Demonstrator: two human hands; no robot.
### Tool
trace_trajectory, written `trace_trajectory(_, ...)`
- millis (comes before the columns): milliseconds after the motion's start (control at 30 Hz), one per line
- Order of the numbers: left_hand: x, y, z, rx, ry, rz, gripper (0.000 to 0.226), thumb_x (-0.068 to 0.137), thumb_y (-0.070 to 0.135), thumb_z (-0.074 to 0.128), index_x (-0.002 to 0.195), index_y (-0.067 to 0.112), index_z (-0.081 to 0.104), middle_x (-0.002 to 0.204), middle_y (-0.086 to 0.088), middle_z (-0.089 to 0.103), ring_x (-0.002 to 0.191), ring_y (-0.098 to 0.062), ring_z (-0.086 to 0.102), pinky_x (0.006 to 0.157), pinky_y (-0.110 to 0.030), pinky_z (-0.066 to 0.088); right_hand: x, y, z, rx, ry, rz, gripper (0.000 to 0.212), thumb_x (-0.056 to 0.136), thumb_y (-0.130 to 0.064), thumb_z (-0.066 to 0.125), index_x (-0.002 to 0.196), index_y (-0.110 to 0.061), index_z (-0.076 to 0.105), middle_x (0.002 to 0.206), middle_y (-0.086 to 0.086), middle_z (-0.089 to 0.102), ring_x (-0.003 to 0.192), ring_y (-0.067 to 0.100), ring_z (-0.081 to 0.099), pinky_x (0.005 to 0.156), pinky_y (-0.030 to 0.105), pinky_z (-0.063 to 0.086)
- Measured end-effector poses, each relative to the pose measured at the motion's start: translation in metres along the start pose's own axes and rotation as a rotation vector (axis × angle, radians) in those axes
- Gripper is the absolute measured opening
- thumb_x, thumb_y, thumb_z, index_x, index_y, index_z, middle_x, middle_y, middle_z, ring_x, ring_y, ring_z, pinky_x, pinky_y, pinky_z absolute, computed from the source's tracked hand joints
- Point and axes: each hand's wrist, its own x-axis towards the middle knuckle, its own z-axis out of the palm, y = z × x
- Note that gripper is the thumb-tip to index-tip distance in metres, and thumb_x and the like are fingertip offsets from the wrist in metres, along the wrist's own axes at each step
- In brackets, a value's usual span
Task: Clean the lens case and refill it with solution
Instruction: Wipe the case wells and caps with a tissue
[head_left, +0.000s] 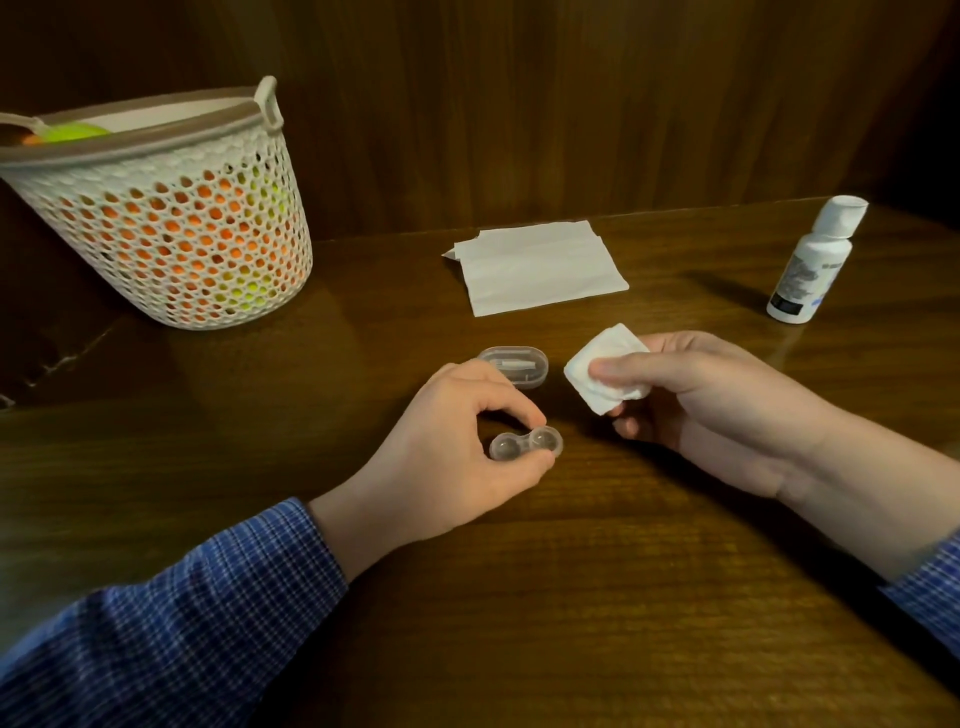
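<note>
- Your left hand (457, 441) has its fingers curled around the clear lens case (525, 444), pinching it low over the wooden bench (597, 597).
- Your right hand (701, 405) clamps a folded tissue (605, 366) between thumb and fingers.
- The solution bottle (813, 260) stands upright far right; flat napkins (540, 265) lie behind.

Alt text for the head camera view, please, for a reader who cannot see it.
A left hand pinches a clear lens case on a wooden table while the right hand holds a folded tissue. Behind lie paper sheets, a white bottle and a basket.
</note>
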Motion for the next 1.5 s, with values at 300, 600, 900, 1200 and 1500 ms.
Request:
trace_trajectory(300,-0.007,0.013,0.000,0.099,0.014,-0.060,0.074,0.075,0.068,0.067,0.138,0.031,0.053,0.069,0.010,0.064,0.070,-0.003,0.062,0.070,-0.020,0.045,0.003,0.003,-0.003,-0.039,0.013,-0.051,0.023,0.087,-0.018,0.074,0.097,0.003,0.076,0.076,0.007,0.068,0.062,0.008,0.060,0.052,0.020,0.047)
trace_trajectory(600,-0.006,0.011,-0.024,0.033,-0.318,-0.029,0.076,0.084,0.011,0.072,0.152,0.028,0.041,0.079,0.003,0.063,0.061,-0.004,0.057,0.061,-0.005,0.045,-0.006,0.011,-0.002,-0.627,-0.011,-0.531,0.014,0.083,-0.037,0.071,0.087,-0.030,0.083,0.085,-0.007,0.073,0.085,0.016,0.067,0.081,0.029,0.055)
trace_trajectory(900,-0.002,0.008,-0.016,0.053,-0.298,0.033,0.037,0.086,0.021,0.072,0.119,0.031,0.060,0.067,0.004,0.053,0.053,-0.006,0.047,0.049,-0.018,0.040,-0.012,0.026,0.010,-1.220,-0.220,-0.838,0.023,0.092,-0.029,0.070,0.113,-0.034,0.078,0.097,-0.015,0.056,0.086,0.005,0.057,0.069,0.023,0.051)
trace_trajectory(1200,0.001,0.001,-0.019,-0.136,-0.301,-0.061,0.045,0.085,0.011,0.073,0.125,0.027,0.062,0.077,0.001,0.062,0.061,-0.007,0.051,0.059,-0.018,0.042,-0.008,0.028,0.011,-1.179,-0.180,-0.905,0.021,0.092,-0.021,0.069,0.110,-0.029,0.079,0.097,-0.014,0.058,0.085,0.004,0.058,0.069,0.022,0.049)
trace_trajectory(1500,0.008,-0.001,-0.024,-1.123,-0.623,-0.283,0.027,0.098,0.031,0.057,0.111,0.011,0.070,0.088,-0.003,0.065,0.071,-0.010,0.053,0.066,-0.025,0.042,-0.010,0.020,-0.001,-0.918,-0.090,-1.211,0.018,0.096,-0.015,0.066,0.109,-0.012,0.078,0.095,0.003,0.063,0.085,0.018,0.062,0.068,0.035,0.050)
